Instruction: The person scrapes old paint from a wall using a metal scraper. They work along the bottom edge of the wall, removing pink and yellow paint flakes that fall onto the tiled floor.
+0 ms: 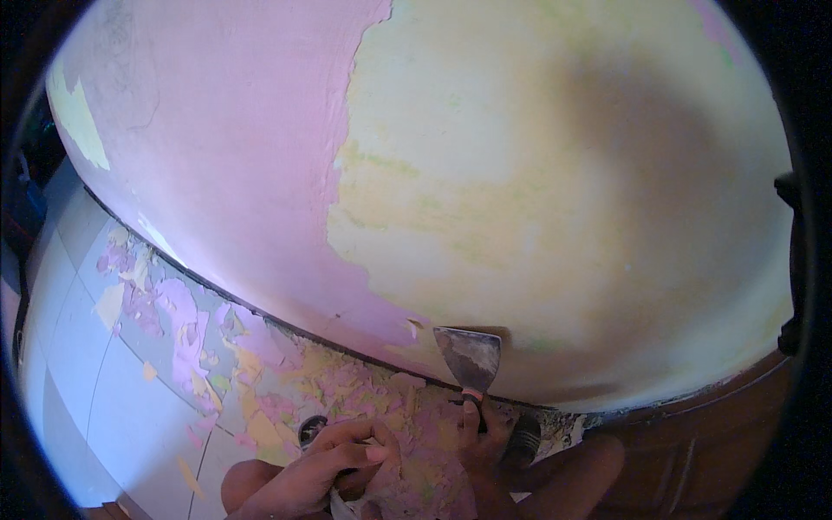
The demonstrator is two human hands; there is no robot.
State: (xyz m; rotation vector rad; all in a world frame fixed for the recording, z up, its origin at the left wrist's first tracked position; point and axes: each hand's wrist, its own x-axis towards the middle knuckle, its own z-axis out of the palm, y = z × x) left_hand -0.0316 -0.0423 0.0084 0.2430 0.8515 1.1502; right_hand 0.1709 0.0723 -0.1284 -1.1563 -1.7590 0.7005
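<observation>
My right hand (480, 432) is closed around the handle of a putty knife (469, 361), with the thumb along the handle's top. The broad metal blade is smeared with residue and points at the lower part of a wall (520, 214); whether it touches is hard to tell. Pink paint (253, 143) covers the wall's left part and ends in a ragged edge; right of that the surface is pale yellow with green traces. My left hand (351, 455) is bent in front of my body, left of the knife, its fingers curled; a whitish thing shows beneath it, and its grip is unclear.
Pink, yellow and green paint flakes (279, 390) litter the tiled floor (97, 390) along the wall's dark bottom edge. My bent knees and feet are close below my hands. A brown wooden panel (702, 448) stands at the lower right. Dark objects lie at the far left.
</observation>
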